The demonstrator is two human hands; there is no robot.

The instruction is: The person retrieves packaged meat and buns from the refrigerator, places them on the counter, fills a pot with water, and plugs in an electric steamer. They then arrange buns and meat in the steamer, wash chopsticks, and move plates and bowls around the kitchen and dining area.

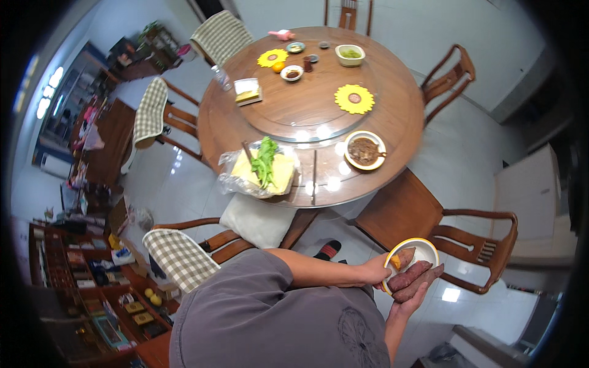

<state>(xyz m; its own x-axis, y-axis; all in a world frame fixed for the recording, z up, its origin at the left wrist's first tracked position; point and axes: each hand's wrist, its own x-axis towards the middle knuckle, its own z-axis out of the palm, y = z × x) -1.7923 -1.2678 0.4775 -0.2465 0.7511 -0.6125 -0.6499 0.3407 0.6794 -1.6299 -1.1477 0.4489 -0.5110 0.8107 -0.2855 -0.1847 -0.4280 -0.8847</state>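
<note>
My left hand (376,271) grips the near-left side of a white bowl (429,247) with a yellow rim. From below, my right hand (410,300) holds the bowl's lower side, close against the lowest sweet potato; how far its fingers reach under the bowl is hidden. Inside lie a broken sweet potato (403,258) showing orange flesh, a purple-red sweet potato (411,275) and a longer brownish sweet potato (418,282) that overhangs the rim. The bowl is held above the tiled floor, beside a wooden chair (400,207).
A round wooden table (285,119) with a turntable bears a dish of brown food (363,152), a plastic-wrapped stack with lettuce (264,165), a chopstick (314,177) and yellow flower mats (354,99). A cushioned chair (257,221) stands close by. Cluttered shelves (106,294) line the left.
</note>
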